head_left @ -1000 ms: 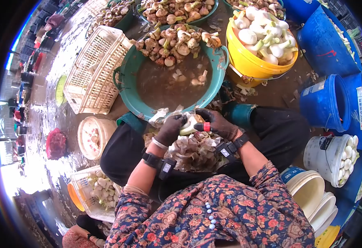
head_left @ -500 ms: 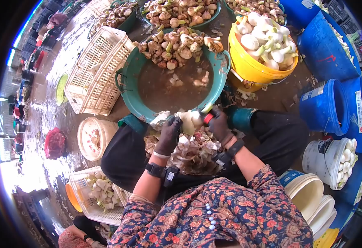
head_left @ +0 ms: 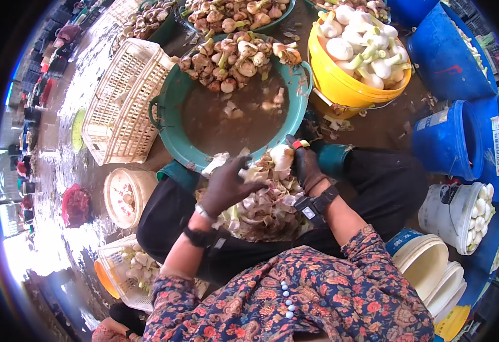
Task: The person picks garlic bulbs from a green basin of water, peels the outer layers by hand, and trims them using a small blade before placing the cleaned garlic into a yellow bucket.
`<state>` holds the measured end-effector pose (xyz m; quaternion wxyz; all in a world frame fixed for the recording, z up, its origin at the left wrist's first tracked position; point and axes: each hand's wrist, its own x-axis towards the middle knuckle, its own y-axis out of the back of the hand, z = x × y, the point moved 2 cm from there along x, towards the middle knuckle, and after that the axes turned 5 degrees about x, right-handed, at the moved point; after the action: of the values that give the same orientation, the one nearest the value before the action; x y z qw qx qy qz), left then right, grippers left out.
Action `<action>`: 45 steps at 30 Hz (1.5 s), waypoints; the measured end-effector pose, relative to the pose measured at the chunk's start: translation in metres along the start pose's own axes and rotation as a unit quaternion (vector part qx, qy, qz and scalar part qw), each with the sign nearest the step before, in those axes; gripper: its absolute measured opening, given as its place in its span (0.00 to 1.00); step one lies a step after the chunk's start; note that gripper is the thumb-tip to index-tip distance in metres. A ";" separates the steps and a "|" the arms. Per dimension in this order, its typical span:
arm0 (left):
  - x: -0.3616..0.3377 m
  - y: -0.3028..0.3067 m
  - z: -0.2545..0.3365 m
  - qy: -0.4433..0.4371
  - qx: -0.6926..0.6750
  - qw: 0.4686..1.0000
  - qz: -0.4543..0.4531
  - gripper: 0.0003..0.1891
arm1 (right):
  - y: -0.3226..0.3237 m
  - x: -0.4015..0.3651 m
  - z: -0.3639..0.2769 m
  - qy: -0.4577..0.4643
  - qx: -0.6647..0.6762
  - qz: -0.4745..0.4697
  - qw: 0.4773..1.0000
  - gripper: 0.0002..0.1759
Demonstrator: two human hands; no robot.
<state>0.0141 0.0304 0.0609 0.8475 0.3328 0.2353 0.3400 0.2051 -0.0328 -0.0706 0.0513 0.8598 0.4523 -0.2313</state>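
Observation:
My right hand (head_left: pixel 307 169), in a dark glove, grips a peeled white garlic bulb (head_left: pixel 282 155) and a small red and yellow tool (head_left: pixel 301 144) just in front of my lap. My left hand (head_left: pixel 225 186), also gloved, hovers with fingers spread over the heap of garlic skins (head_left: pixel 269 208) on my lap, a little left of the bulb and apart from it. Beyond both hands sits a green basin (head_left: pixel 168 117) of muddy water with unpeeled garlic (head_left: pixel 232 60) piled at its far side. A yellow bucket (head_left: pixel 346 88) of peeled bulbs stands to the right of it.
A white slatted basket (head_left: pixel 123 102) leans left of the basin. Blue barrels (head_left: pixel 454 137) and a white bucket of cloves (head_left: pixel 451 219) stand on the right, with stacked white tubs (head_left: pixel 426 265) nearer me. A small white pail (head_left: pixel 125 196) and a crate of garlic (head_left: pixel 125 268) sit at my left.
My left hand has let go of the bulb and dropped back left over the skins, fingers spread. My right hand now holds the bulb alone, slightly higher and to the right.

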 end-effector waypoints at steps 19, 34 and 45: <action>0.118 -0.016 -0.070 0.033 0.141 0.983 -0.114 0.33 | 0.042 -0.013 -0.118 0.025 0.149 0.050 0.987 0.17; 0.232 -0.153 -0.147 0.158 -0.341 0.909 -0.179 0.23 | 0.179 0.060 -0.223 0.259 -0.588 0.368 0.672 0.42; 0.103 -0.034 0.010 -0.043 -0.336 0.940 -0.034 0.24 | 0.038 -0.023 -0.150 0.291 -0.315 0.095 0.898 0.23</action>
<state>0.1025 0.0836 0.0254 0.9303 0.0347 0.0818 0.3558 0.2768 -0.0277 0.0680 0.2070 0.8669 0.4120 0.1896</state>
